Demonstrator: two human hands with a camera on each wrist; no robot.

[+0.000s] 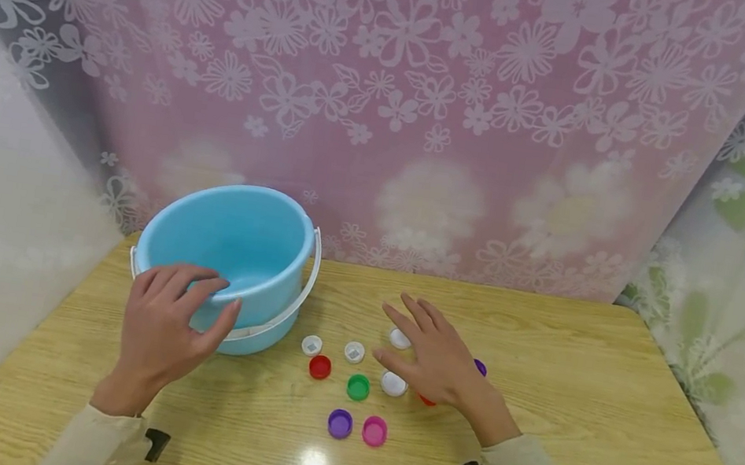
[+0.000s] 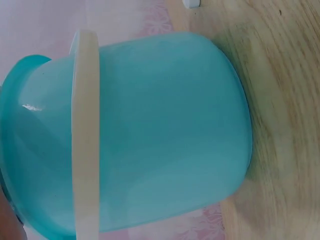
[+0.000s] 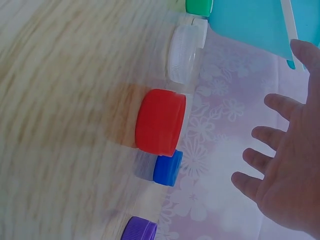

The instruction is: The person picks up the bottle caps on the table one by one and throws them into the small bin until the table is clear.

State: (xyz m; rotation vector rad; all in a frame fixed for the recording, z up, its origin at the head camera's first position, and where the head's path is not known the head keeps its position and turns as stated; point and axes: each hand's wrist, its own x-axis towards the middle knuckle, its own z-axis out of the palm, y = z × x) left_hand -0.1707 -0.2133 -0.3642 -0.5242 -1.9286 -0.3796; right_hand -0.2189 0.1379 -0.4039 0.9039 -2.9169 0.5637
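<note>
A light blue bucket (image 1: 225, 236) with a white handle (image 1: 270, 325) stands at the table's left. My left hand (image 1: 170, 323) is at its near rim, fingers bent loosely over it and thumb held apart; whether they touch the rim is unclear. My right hand (image 1: 430, 352) hovers over several bottle caps, fingers spread and holding nothing. Around it lie a white cap (image 1: 393, 383), a green cap (image 1: 358, 387), a pink cap (image 1: 375, 431) and a purple cap (image 1: 340, 423). In the right wrist view, a red cap (image 3: 160, 122) and a blue cap (image 3: 167, 168) sit below the hand.
Nearer the bucket are a red cap (image 1: 320, 367) and two white caps, one (image 1: 311, 345) close to its base. Another purple cap (image 1: 480, 368) lies right of my right hand. Flowered curtains (image 1: 432, 114) hang behind the wooden table (image 1: 603, 424).
</note>
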